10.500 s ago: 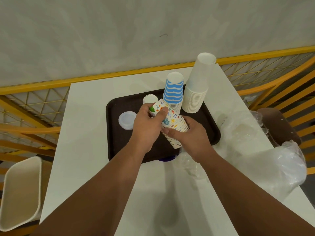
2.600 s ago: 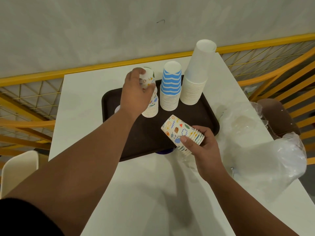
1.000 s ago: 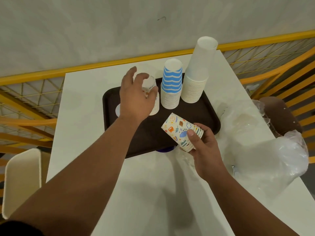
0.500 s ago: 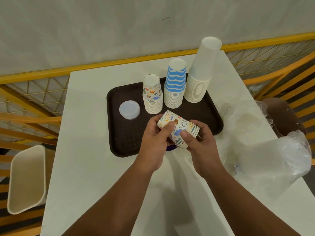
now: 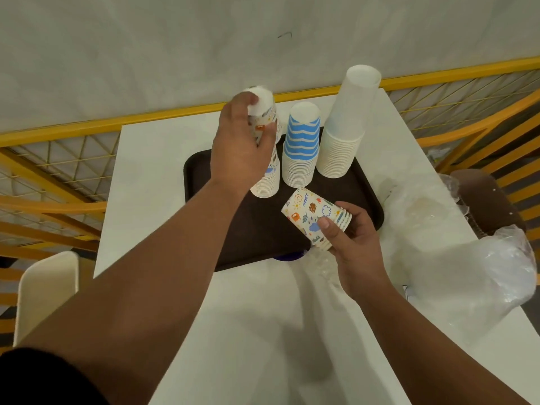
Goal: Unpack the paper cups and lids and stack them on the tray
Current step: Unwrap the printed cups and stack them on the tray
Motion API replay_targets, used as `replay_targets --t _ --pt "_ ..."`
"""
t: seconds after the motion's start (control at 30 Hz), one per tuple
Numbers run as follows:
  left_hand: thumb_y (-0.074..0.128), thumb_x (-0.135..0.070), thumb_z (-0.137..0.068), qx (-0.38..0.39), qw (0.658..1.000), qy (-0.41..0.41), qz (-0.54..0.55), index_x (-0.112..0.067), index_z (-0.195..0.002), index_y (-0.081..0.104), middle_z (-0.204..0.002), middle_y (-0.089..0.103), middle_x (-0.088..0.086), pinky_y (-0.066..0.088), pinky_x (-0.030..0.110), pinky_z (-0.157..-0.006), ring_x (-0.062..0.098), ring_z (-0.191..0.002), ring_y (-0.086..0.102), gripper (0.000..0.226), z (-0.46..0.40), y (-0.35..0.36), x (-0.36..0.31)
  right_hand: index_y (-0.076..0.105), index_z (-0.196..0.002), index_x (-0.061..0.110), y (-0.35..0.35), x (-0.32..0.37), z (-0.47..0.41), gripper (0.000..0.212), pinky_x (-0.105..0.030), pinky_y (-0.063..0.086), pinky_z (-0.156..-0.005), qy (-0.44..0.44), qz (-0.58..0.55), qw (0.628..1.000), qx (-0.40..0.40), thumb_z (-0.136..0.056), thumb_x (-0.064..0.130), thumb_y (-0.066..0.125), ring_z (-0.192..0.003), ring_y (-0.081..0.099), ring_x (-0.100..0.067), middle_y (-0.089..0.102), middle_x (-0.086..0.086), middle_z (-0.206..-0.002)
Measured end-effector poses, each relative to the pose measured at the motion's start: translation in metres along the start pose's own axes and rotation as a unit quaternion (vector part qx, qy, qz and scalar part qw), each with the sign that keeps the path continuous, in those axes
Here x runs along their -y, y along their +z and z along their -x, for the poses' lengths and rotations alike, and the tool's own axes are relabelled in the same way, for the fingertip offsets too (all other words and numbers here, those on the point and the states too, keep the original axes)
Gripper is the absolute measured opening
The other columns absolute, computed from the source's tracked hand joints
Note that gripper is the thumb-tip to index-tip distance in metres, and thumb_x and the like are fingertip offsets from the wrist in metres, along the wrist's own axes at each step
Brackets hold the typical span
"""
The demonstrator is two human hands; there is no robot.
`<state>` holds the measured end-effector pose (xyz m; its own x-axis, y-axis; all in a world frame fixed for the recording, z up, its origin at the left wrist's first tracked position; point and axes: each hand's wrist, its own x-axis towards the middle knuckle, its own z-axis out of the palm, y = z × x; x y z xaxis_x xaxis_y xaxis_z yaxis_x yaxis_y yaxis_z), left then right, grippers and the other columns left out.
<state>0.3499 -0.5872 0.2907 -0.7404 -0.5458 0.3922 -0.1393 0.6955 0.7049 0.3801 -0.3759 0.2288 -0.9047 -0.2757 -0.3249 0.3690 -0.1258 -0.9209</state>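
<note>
On the white table lies a dark brown tray (image 5: pixel 366 197). It carries three upside-down cup stacks: a patterned stack (image 5: pixel 267 182), a blue-striped stack (image 5: pixel 301 144) and a tall plain white stack (image 5: pixel 346 124). My left hand (image 5: pixel 239 150) grips a patterned cup (image 5: pixel 263 112) at the top of the patterned stack. Over the tray's near right part, my right hand (image 5: pixel 353 244) holds a short nested bundle of patterned cups (image 5: pixel 314 213) on its side. The lid seen earlier is hidden behind my left arm.
Crumpled clear plastic wrapping (image 5: pixel 473 267) covers the table's right side. A blue object (image 5: pixel 289 255) peeks from under the tray's near edge. A white chair (image 5: pixel 43 290) stands at the left, a brown seat (image 5: pixel 485 197) at the right, yellow railing (image 5: pixel 58 185) behind.
My left hand took a patterned cup off the bundle in my right hand and carried it up to the top of the patterned stack. The right hand stayed over the tray's near edge.
</note>
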Motion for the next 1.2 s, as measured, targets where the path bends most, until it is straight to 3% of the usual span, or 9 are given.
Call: replay_targets --t 0.2,0.3,0.4,0.47,0.57,0.7,0.87,0.97,1.2 --pt "0.065 -0.023 -0.091 0.148 0.983 -0.083 -0.076 -0.022 -0.136 0.042 -0.146 0.04 0.005 0.046 0.032 -0.101 0.026 -0.128 0.048 0.05 0.013 0.024 0.034 0.054 -0.116 0.03 -0.003 -0.001 -0.001 0.061 -0.024 0.057 -0.071 0.008 -0.011 1.0 -0.009 -0.059 0.032 0.078 -0.103 0.069 -0.016 0.066 0.003 -0.117" --pt "0.063 -0.029 -0.092 0.085 0.991 -0.085 -0.064 -0.023 -0.137 0.047 -0.155 0.03 0.003 0.039 0.035 -0.11 0.022 -0.139 0.036 0.048 0.023 0.016 0.025 0.052 -0.117 0.028 -0.002 0.002 -0.001 0.064 -0.023 0.057 -0.069 0.008 -0.017 1.0 -0.01 -0.059 0.033 0.078 -0.1 0.07 -0.013 0.066 0.003 -0.116" --pt "0.064 -0.035 -0.092 0.013 0.994 -0.101 0.045 -0.023 -0.121 0.056 -0.135 0.053 0.001 0.051 0.03 -0.097 0.015 -0.122 0.054 0.032 0.049 0.009 0.009 0.053 -0.115 0.024 0.001 0.005 -0.001 0.06 -0.032 0.059 -0.076 0.007 -0.042 0.999 0.005 -0.06 0.031 0.077 -0.101 0.07 -0.016 0.067 0.001 -0.113" --pt "0.067 -0.036 -0.09 0.094 0.953 -0.207 0.203 -0.027 -0.117 0.056 -0.124 0.061 -0.003 0.056 0.023 -0.081 0.01 -0.108 0.063 0.031 0.072 0.006 -0.003 0.053 -0.116 0.022 0.003 0.006 -0.001 0.062 -0.041 0.059 -0.08 0.008 -0.046 0.999 0.014 -0.06 0.034 0.077 -0.104 0.069 -0.022 0.066 -0.003 -0.116" --pt "0.069 -0.03 -0.088 0.196 0.852 -0.325 0.362 -0.038 -0.119 0.055 -0.125 0.061 -0.004 0.058 0.035 -0.087 0.014 -0.109 0.065 0.035 0.098 0.008 -0.013 0.054 -0.115 0.023 0.009 0.005 0.0 0.062 -0.042 0.059 -0.077 -0.005 -0.029 0.999 0.026 -0.062 0.037 0.081 -0.104 0.069 -0.027 0.066 -0.005 -0.116" --pt "0.07 -0.022 -0.088 0.129 0.845 -0.367 0.368 -0.032 -0.117 0.055 -0.119 0.064 -0.001 0.059 0.037 -0.085 0.016 -0.104 0.068 0.034 0.104 0.01 -0.014 0.055 -0.112 0.024 0.013 0.002 0.002 0.059 -0.032 0.058 -0.072 -0.023 -0.006 0.999 0.032 -0.059 0.035 0.079 -0.104 0.068 -0.025 0.067 -0.004 -0.112" --pt "0.073 -0.025 -0.086 0.067 0.932 -0.231 0.27 -0.024 -0.111 0.052 -0.113 0.065 -0.003 0.058 0.022 -0.071 0.007 -0.094 0.069 0.032 0.077 -0.001 -0.013 0.053 -0.111 0.023 0.009 0.0 -0.001 0.059 -0.045 0.059 -0.08 -0.012 -0.033 0.999 0.006 -0.058 0.032 0.078 -0.107 0.067 -0.028 0.065 -0.003 -0.115" --pt "0.073 -0.032 -0.085 0.015 0.994 -0.063 0.091 -0.02 -0.119 0.056 -0.121 0.056 -0.003 0.05 0.013 -0.083 0.005 -0.105 0.057 0.04 0.045 -0.011 -0.01 0.053 -0.113 0.024 0.006 0.0 -0.002 0.071 -0.049 0.059 -0.083 0.004 -0.03 0.999 -0.013 -0.05 0.041 0.08 -0.108 0.067 -0.027 0.063 -0.005 -0.12" --pt "0.072 -0.03 -0.085 -0.009 0.996 0.081 -0.032 -0.011 -0.121 0.055 -0.129 0.049 0.009 0.05 0.024 -0.085 0.021 -0.11 0.055 0.043 -0.014 -0.003 0.001 0.052 -0.112 0.028 0.006 -0.003 -0.003 0.076 -0.05 0.058 -0.086 0.025 -0.012 0.999 -0.019 -0.044 0.048 0.08 -0.109 0.066 -0.027 0.062 -0.002 -0.123"
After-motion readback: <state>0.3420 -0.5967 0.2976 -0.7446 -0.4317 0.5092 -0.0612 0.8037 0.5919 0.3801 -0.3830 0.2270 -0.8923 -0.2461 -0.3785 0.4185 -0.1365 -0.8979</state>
